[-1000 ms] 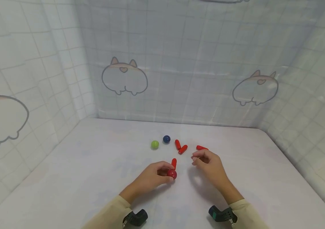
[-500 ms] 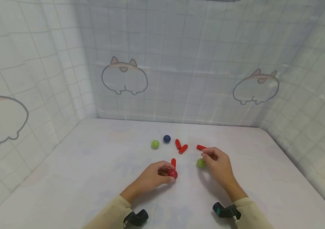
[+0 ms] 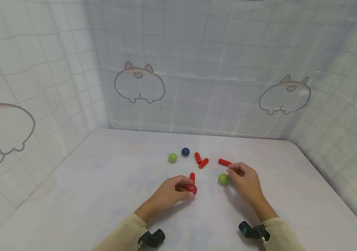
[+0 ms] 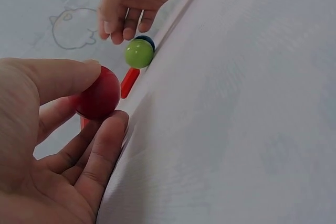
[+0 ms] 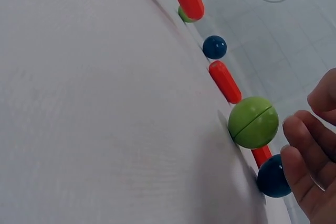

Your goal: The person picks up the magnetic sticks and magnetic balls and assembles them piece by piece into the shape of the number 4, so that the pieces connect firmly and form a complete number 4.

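Observation:
My left hand (image 3: pixel 171 193) pinches a glossy red ball (image 4: pixel 100 94) between thumb and fingers, low over the table. A short red rod (image 3: pixel 192 177) points away from behind that ball, its near end hidden by the fingers. To the right, my right hand (image 3: pixel 244 179) holds nothing; its thumb and fingertips stand apart just beside a grooved green ball (image 5: pixel 253 122). That green ball (image 3: pixel 223 179) rests on the table. Next to the right fingers, the right wrist view shows a dark blue ball (image 5: pixel 273 177), which the hand hides in the head view.
Farther back lie another green ball (image 3: pixel 172 157), a dark blue ball (image 3: pixel 185 151) and two red rods (image 3: pixel 203 163) close together. One more red rod (image 3: pixel 224 162) lies just beyond my right fingertips. Patterned white curtains (image 3: pixel 197 87) surround the white table (image 3: pixel 103 164).
My right hand has moved right, drawing away from the green ball, which was hidden at first and now shows on the table. The left hand keeps its pinch on the red ball.

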The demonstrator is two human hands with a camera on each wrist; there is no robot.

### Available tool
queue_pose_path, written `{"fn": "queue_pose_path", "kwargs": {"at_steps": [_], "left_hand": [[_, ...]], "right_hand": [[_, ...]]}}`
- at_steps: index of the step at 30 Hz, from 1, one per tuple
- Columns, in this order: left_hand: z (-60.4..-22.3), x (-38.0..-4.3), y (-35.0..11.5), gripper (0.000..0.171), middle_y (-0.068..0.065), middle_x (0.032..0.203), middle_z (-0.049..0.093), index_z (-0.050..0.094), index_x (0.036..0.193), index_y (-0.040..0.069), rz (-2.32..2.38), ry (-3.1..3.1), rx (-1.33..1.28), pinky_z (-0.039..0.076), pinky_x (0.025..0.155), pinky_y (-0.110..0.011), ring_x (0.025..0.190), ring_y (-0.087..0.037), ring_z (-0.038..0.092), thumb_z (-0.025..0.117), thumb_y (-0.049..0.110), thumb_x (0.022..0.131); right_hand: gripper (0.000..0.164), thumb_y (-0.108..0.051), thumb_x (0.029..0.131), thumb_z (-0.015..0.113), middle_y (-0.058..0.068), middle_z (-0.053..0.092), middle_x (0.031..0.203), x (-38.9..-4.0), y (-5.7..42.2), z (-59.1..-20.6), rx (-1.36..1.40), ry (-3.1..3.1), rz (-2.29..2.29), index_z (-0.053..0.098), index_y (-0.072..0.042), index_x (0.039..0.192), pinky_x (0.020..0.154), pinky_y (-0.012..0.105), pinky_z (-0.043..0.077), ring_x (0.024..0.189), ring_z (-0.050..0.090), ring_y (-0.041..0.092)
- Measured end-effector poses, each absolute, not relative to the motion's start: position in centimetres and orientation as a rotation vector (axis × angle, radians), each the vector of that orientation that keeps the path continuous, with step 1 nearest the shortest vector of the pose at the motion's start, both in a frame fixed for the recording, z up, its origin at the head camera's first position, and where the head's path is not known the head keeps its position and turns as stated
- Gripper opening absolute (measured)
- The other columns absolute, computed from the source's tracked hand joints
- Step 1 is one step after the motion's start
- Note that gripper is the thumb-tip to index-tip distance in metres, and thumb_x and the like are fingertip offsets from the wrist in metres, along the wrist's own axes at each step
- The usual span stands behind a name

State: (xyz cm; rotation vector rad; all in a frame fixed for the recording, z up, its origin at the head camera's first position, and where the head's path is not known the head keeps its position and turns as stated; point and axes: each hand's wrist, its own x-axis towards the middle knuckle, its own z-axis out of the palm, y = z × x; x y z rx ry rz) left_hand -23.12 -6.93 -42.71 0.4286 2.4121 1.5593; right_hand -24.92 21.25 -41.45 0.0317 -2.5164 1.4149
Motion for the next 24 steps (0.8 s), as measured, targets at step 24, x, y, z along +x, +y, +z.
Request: {"fn": "queue_pose_path", "kwargs": {"at_steps": [24], "left_hand": [[-42.68,-22.82,-6.99,0.031,0.006,0.106,0.064,0.067,0.117,0.026,1.565,2.409,0.428,0.054,0.083,-0.035,0.099,-0.019,0.06,0.078,0.028,0.088]], "right_hand": [[0.016,-0.008,0.088,0.071,0.003,0.065,0.097,-24.68,20.51,-42.18,0.211,-2.563,1.089,0.07,-0.007,0.104,0.079,0.032,0.052,0.09,0.061,0.018]]}}
